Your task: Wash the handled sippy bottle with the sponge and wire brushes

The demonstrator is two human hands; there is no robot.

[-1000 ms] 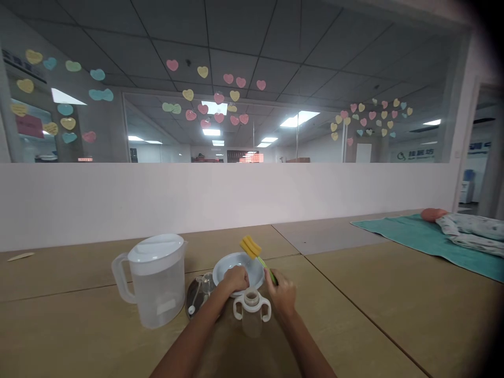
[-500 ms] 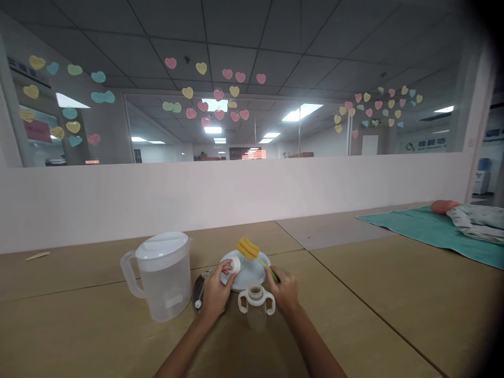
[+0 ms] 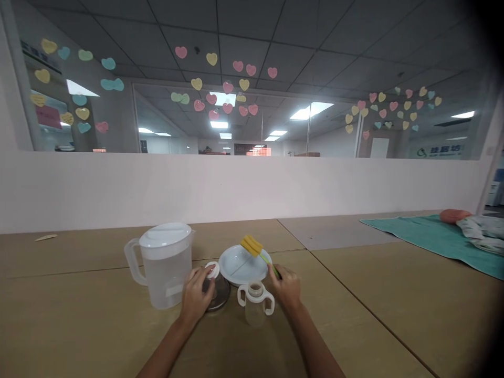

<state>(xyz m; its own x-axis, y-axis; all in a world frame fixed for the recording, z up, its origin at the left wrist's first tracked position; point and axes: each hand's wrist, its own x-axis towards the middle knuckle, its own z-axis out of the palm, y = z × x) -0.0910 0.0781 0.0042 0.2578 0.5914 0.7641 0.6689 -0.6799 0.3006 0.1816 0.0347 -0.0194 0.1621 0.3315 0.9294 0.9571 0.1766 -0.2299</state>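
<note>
My left hand pinches a small white bottle cap over a round dark metal plate; fingers hide most of what lies on that plate. In my right hand is the green handle of a bottle brush with a yellow sponge head. The sponge is held tilted above a shallow white bowl. Between my hands stands a clear baby bottle, upright, uncapped, with two white side handles. Its neck is close to the bowl's near side.
Left of the plate stands a lidded translucent pitcher with liquid inside. A teal towel with a patterned cloth bundle lies at the far right. A flat pale piece rests at the back left. Behind runs a white wall.
My left hand came up from the bowl with the white cap and moved left over the metal plate. My right hand keeps the brush above the bowl. The view has shifted slightly.
</note>
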